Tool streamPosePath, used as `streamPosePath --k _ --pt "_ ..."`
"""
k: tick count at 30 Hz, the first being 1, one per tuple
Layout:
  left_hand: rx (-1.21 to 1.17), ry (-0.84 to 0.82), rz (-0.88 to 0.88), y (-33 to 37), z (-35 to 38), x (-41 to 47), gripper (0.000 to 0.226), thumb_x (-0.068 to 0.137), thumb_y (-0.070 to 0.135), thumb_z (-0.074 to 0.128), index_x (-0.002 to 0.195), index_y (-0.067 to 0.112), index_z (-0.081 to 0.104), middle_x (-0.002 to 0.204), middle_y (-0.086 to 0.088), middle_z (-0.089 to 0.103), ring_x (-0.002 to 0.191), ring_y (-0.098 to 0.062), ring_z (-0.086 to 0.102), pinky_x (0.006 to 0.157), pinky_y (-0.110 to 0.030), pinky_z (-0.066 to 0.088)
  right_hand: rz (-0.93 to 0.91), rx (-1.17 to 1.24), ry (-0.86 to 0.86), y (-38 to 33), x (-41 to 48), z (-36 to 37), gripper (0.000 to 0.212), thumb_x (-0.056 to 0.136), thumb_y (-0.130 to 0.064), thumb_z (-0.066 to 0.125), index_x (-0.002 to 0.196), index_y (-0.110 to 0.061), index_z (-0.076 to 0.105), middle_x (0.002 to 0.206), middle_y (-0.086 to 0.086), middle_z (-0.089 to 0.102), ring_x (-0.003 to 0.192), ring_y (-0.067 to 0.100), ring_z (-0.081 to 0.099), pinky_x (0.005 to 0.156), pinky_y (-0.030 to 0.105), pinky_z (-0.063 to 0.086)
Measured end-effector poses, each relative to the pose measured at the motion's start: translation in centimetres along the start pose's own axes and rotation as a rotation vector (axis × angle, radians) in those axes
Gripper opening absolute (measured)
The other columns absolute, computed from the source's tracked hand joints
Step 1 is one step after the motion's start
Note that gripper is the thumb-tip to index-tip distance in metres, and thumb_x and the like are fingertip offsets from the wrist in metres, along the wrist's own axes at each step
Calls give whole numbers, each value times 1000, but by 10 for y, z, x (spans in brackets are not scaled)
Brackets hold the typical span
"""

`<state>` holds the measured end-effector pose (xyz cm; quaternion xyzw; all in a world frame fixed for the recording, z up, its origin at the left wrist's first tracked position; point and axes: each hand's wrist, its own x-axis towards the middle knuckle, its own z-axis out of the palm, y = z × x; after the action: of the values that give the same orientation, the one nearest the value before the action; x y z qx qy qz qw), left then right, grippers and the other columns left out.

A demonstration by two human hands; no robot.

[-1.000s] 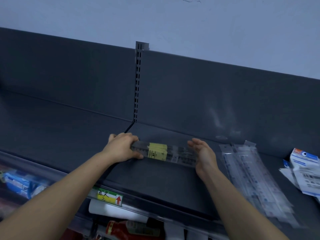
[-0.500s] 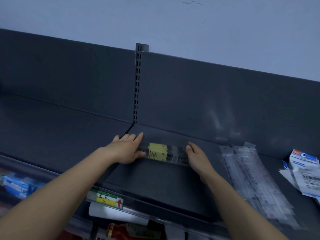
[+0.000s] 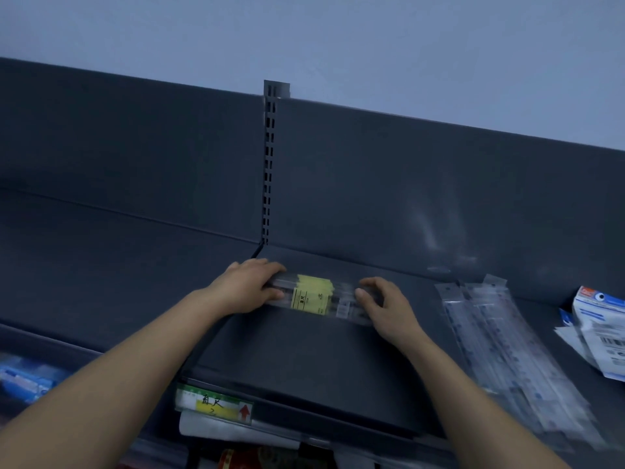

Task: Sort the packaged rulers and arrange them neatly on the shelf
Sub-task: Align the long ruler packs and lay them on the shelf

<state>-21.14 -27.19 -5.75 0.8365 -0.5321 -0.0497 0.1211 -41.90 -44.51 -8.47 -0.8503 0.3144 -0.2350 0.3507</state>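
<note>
My left hand (image 3: pixel 248 287) has curled its fingers over the left end of the yellow-labelled ruler pack (image 3: pixel 313 296), and my right hand (image 3: pixel 385 308) now pinches the right end. The pack lies toward the back of the shelf (image 3: pixel 304 367). The clear packaged rulers (image 3: pixel 507 350) to the right look unsorted.

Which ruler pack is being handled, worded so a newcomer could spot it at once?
On the dark grey shelf, find the slotted upright at the back. Just in front of its foot a ruler pack lies crosswise, the left hand and right hand holding its ends. It alone carries a yellow label; the clear packs to its right run front to back and show none.
</note>
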Motion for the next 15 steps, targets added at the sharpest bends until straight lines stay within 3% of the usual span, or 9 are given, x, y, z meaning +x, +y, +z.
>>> streamPosePath --k 10,15 --pt "88 -73 -132 -12 -3 36 60 97 49 42 150 33 21 130 2 37 131 -18 27 106 -40 20 33 -65 31 -4 37 10 39 96 -35 55 128 -14 51 128 3 48 115 17 50 97 27 41" --pt "139 -61 -162 -8 0 51 64 99 48 37 153 28 11 137 -3 32 133 -22 24 109 -43 19 36 -66 83 -4 55 14 40 96 -35 56 127 -11 48 128 4 45 101 11 46 85 21 37"
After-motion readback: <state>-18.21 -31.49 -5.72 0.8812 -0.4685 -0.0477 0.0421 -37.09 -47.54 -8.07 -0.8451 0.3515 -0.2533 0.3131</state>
